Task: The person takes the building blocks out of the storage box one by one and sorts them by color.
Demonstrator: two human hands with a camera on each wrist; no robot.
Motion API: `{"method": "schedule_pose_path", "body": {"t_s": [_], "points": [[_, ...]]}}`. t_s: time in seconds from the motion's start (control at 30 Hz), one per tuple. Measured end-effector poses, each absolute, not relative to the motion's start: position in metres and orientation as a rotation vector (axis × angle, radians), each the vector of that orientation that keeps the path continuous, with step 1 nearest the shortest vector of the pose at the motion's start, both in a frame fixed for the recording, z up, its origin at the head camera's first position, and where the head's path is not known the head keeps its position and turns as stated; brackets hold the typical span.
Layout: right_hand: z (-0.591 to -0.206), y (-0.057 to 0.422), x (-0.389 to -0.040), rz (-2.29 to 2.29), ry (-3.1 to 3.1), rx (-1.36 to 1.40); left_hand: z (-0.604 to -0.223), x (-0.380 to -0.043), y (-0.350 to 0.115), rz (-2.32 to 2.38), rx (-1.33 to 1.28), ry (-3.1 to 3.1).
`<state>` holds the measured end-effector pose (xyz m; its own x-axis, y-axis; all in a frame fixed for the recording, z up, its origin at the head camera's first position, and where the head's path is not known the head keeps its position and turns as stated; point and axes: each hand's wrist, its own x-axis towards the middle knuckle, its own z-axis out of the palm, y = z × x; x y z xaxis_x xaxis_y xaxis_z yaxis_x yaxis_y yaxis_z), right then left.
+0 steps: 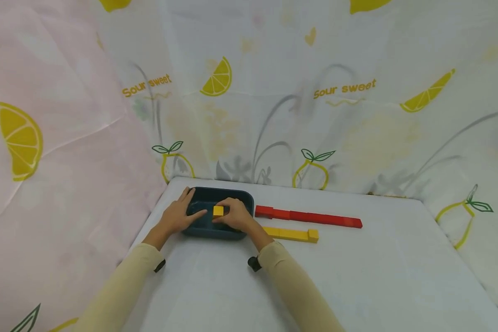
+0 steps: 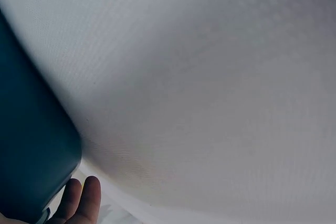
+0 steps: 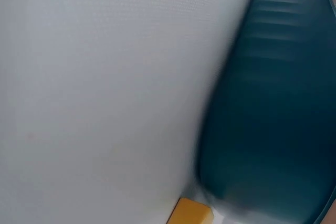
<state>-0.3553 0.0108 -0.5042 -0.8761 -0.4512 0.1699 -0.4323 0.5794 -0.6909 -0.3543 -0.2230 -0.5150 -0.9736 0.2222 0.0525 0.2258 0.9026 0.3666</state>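
A dark teal rectangular basin (image 1: 216, 234) sits at the back left of the white table. Over its inside, my right hand (image 1: 238, 216) pinches a yellow cube (image 1: 218, 210) between thumb and fingers. My left hand (image 1: 175, 216) rests at the basin's left rim, its thumb stretched over the inside. In the left wrist view, two nearly straight fingers (image 2: 90, 198) show beside the basin's outer wall (image 2: 37, 119). The right wrist view shows the basin's side (image 3: 268, 108), but the pinched cube is hidden there.
Right of the basin lies a row of red blocks (image 1: 311, 217). Nearer me is a row of yellow blocks (image 1: 292, 234), with a raised block at its right end. A lemon-patterned cloth (image 1: 265, 115) hangs behind the white table (image 1: 369, 272).
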Motion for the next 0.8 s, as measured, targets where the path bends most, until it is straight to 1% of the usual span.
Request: {"method": "schedule_pose_path", "body": {"t_s": [0.5, 0.8], "points": [[-0.5092, 0.0159, -0.3474, -1.291, 2.788, -0.724, -0.5232, -0.3539, -0.2200, -0.598, -0.336, -3.102], [-0.5063, 0.0112, -0.3486, -1.290, 2.819, -0.788, -0.5142, -0.3521, -0.2238, -0.585, -0.350, -3.081]]}}
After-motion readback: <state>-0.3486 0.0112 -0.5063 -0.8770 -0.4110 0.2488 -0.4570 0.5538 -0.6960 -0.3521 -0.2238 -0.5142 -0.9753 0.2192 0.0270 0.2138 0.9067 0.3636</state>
